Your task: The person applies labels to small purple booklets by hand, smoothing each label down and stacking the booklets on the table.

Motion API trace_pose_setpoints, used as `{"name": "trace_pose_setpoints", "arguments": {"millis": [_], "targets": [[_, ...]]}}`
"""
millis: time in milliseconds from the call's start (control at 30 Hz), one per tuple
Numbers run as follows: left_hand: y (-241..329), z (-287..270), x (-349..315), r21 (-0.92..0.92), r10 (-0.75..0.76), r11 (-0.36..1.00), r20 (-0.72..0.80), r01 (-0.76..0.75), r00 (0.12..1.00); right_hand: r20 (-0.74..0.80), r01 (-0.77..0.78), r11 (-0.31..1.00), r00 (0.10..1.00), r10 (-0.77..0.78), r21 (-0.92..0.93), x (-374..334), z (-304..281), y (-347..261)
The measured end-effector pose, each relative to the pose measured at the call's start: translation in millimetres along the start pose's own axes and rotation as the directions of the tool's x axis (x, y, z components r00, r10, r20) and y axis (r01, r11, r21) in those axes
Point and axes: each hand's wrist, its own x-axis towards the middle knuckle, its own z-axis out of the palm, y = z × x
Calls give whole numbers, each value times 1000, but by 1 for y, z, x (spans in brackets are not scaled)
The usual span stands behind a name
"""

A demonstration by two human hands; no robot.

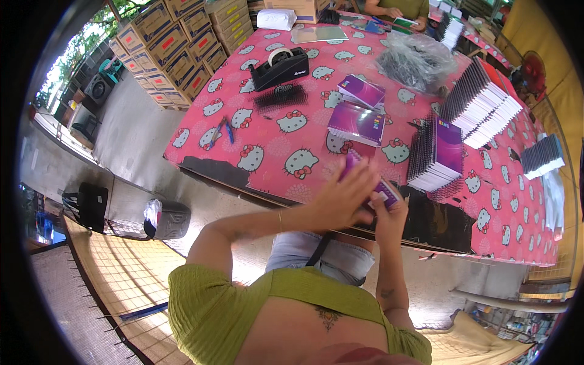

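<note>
A small purple spiral notebook [387,193] is tilted up over the table's near edge, gripped along its lower right side by my right hand [391,216]. My left hand [345,190], slightly blurred, lies across its left part with the fingers stretched out, hiding much of the cover. Just beyond my hands are two short piles: purple notebooks [356,124] and, behind, more purple notebooks [363,91]. Right of them, a row of purple spiral notebooks [439,149] stands on edge.
A black tape dispenser [280,70], loose black binding coils [281,97] and blue-handled pliers [216,135] lie left on the pink table covering [274,176]. A plastic bag [417,61] and tall notebook stacks [480,100] stand right. Cartons [164,52] and another person [401,11] are beyond.
</note>
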Motion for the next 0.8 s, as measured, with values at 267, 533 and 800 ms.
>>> {"name": "trace_pose_setpoints", "arguments": {"millis": [267,533,800], "targets": [[3,14,8,-23,67,997,-33,-67,997,22,-64,997,998,63,34,-1,-7,7],[2,17,16,-39,87,996,28,-86,996,25,51,994,998,-49,-96,13,-16,30],[8,36,7,-55,96,994,60,-93,994,96,126,968,990,-108,-218,24,-33,52]]}}
